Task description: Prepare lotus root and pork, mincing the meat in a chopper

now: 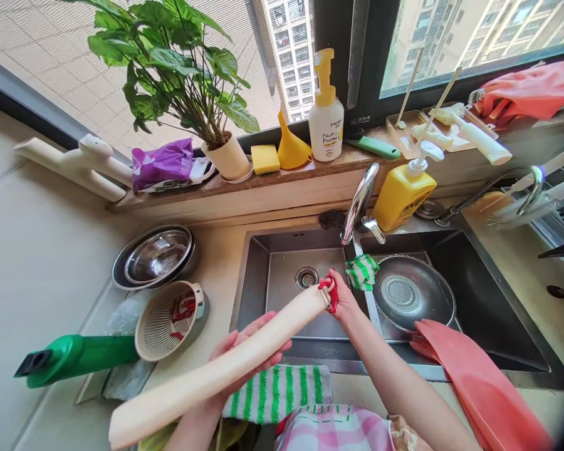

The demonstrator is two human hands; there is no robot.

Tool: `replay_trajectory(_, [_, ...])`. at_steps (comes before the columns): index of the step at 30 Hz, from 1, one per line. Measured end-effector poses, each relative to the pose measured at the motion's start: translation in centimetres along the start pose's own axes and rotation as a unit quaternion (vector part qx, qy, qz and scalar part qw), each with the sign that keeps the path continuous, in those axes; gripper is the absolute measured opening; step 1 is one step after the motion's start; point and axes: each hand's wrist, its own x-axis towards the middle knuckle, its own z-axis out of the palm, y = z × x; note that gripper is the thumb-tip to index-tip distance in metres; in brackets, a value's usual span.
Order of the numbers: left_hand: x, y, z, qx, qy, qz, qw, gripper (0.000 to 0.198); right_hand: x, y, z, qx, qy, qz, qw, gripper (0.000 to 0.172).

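A long, pale, smooth vegetable (220, 368), apparently peeled, slants from the lower left up to the sink. My left hand (251, 341) supports it from below near its middle, palm up, with the fingers curling around its side. In my right hand (341, 294) is a red-handled vegetable peeler (331, 294), its head against the vegetable's far end. Both hands are over the front of the left basin (272, 294), whose drain shows beyond the vegetable. A green-striped cloth (282, 391) lies on the counter edge below my left hand.
A pan (411, 291) sits in the right basin, beside a striped rag (361, 271) on the divider. The faucet (361, 200) rises behind. Pink rubber gloves (479, 382) drape over the front right. Metal bowls (157, 254), a colander (164, 326) and a green bottle (84, 357) stand left.
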Motion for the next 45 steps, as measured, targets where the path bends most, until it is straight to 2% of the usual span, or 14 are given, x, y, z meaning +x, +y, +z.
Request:
replay_trajectory(2, [0.1, 0.5, 1.3, 0.015, -0.028, -0.042, 0.999, 0.106, 0.0, 0.7, 0.5, -0.011, 0.001, 0.024, 1.0, 0.028])
replay_trajectory(3, [0.1, 0.5, 1.9, 0.033, -0.033, -0.066, 0.997, 0.103, 0.1, 0.9, 0.8, -0.015, 0.005, 0.033, 0.999, 0.027])
replay_trajectory(6, [0.0, -0.6, 2.9, 0.083, -0.006, -0.119, 0.989, 0.073, 0.5, 0.7, 1.0, -0.026, 0.029, 0.011, 0.999, 0.023])
replay_trajectory(8, [-0.1, -1.9, 2.7, 0.094, 0.018, -0.125, 0.988, 0.067, 0.9, -0.5, 0.9, -0.026, 0.058, -0.039, 0.997, 0.023])
replay_trajectory(13, [0.1, -4.1, 1.6, 0.1, 0.078, -0.094, 0.987, 0.087, -0.2, -2.9, 0.6, -0.042, 0.098, -0.182, 0.977, 0.025])
replay_trajectory(18, [0.5, -5.1, 1.8, 0.114, 0.069, -0.109, 0.985, 0.102, -1.9, -0.1, 1.5, -0.126, 0.027, -0.25, 0.96, 0.028])
replay_trajectory(20, [0.1, -5.3, 1.7, 0.126, 0.062, -0.116, 0.983, 0.103, -1.0, 0.4, 1.2, -0.161, 0.06, -0.27, 0.947, 0.03])
replay_trajectory(23, [-0.9, -5.0, 1.3, 0.202, 0.064, -0.099, 0.972, 0.101, 1.2, -0.7, 0.0, -0.166, 0.138, -0.279, 0.936, 0.031])
replay_trajectory(25, [-1.3, -4.5, 1.2, 0.305, 0.065, -0.044, 0.949, 0.094, 2.2, -1.9, -0.7, -0.158, 0.15, -0.279, 0.935, 0.03])
replay_trajectory(28, [-1.1, -3.7, 1.3, 0.445, 0.08, 0.027, 0.892, 0.082, 1.8, -2.6, -0.6, -0.146, 0.145, -0.279, 0.938, 0.03])
replay_trajectory(34, [0.3, -3.8, 1.2, 0.566, 0.105, 0.05, 0.816, 0.081, -1.2, -0.7, 0.7, -0.132, 0.08, -0.231, 0.961, 0.03])
replay_trajectory(37, [0.0, -4.0, 0.8, 0.617, 0.107, 0.073, 0.776, 0.082, -0.4, -1.3, 0.3, -0.16, 0.102, -0.224, 0.956, 0.029])
replay_trajectory(40, [-0.6, -3.8, 0.6, 0.678, 0.121, 0.057, 0.723, 0.08, 0.6, -2.1, -0.2, -0.153, 0.138, -0.227, 0.952, 0.028])
replay_trajectory(45, [-0.8, -3.3, 0.1, 0.763, 0.155, 0.035, 0.627, 0.077, 0.8, -1.5, -0.2, -0.173, 0.113, -0.202, 0.957, 0.027])
